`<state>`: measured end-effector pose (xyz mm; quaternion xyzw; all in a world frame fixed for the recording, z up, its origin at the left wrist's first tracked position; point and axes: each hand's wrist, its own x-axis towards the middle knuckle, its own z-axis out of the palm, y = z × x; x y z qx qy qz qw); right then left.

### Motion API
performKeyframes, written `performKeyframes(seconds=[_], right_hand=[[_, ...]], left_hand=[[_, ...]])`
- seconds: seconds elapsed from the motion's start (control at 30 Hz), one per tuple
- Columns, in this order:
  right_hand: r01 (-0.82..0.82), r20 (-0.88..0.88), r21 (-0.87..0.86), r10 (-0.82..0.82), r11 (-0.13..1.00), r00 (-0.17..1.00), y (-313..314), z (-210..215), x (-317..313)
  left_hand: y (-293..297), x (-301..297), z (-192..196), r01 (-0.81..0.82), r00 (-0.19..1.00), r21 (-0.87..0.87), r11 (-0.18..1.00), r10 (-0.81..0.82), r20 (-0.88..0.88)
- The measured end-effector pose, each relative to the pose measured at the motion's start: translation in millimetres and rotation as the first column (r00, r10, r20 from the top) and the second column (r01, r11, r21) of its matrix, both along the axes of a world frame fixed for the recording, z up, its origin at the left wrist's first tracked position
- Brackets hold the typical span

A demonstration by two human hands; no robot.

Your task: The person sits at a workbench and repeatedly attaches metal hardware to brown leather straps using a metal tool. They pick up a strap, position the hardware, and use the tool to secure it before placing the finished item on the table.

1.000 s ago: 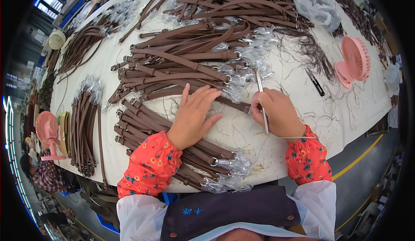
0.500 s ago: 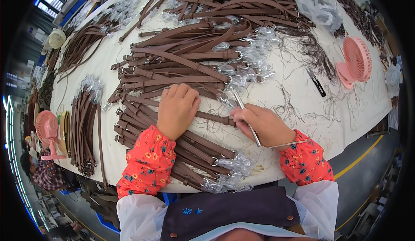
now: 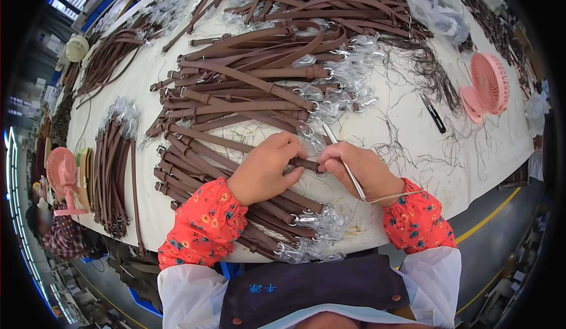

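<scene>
A brown leather strap point(image 3: 305, 164) with a strap loop on it runs between my two hands. My left hand point(image 3: 265, 170) pinches it between thumb and fingers. My right hand point(image 3: 361, 167) is closed around a slim silver pen-like tool point(image 3: 352, 178), whose thin cord runs back to my wrist. Its fingertips also touch the strap's right end. Beyond my hands lies a pile of brown straps point(image 3: 236, 93) with metal clasps in clear plastic wrap point(image 3: 330, 114). More straps point(image 3: 277, 211) lie under and nearer than my left hand.
A pink fan point(image 3: 488, 84) stands at right near a black-handled cutter point(image 3: 433, 115) and loose dark threads point(image 3: 421, 63). At left are a strap bundle point(image 3: 112, 175) and another pink fan point(image 3: 62, 173). More straps point(image 3: 336, 2) cover the far table. A person point(image 3: 62, 232) sits at far left.
My left hand has slid right along the strap, from lying over it to pinching it close to my right hand. The right hand with the tool has shifted slightly right.
</scene>
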<state>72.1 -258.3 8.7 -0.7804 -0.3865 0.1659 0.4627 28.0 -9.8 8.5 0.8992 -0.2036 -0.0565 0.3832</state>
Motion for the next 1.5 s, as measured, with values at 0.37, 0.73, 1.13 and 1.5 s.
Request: performKeyframes(seconds=[0.37,0.73,1.13,1.5], right_hand=[[0.207,-0.290,0.403,-0.090,0.892,0.953,2,1,-2],[0.394,-0.628,0.480,-0.007,0.784,0.778,0,7,4],[0.124,-0.534,0.211,0.008,0.970,0.845,4,3,-4],[0.133,-0.550,0.234,0.018,0.963,0.835,7,-2,-4]], left_hand=[[-15,0,-4,0.090,0.956,0.070,0.993,-0.106,0.272],[-13,-1,-16,0.045,0.960,-0.125,0.991,-0.008,0.280],[-1,1,-8,-0.226,0.947,-0.252,0.941,0.151,-0.283],[2,1,-15,-0.238,0.930,-0.404,0.883,0.087,-0.357]])
